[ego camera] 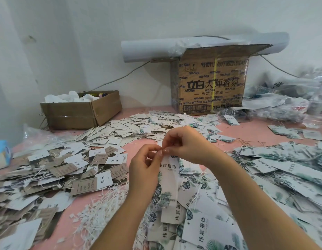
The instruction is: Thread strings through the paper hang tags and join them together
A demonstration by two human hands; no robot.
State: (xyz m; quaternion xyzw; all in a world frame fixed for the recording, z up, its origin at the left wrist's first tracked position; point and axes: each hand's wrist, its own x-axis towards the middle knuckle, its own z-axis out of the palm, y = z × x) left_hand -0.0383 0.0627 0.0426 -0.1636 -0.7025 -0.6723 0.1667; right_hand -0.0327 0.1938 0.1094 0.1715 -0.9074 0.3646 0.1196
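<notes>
Above the pink table (247, 134), both hands meet at the top end of one long white hang tag (169, 179) with a leaf print. The left hand (145, 165) pinches the tag's upper left corner between thumb and curled fingers. The right hand (186, 144) comes in from the other side, its fingertips (166, 151) closed tight on the same top edge and touching the left fingertips. The tag hangs straight down from that pinch, its lower end resting on the heap of leaf-print tags (210, 230) below. Whether a string sits between the fingers I cannot tell. A loose tangle of white strings (102, 204) lies just left of the left forearm. Brown and white tags (66, 170) spread out to the left, and a big printed carton (210, 83) stands at the back.
</notes>
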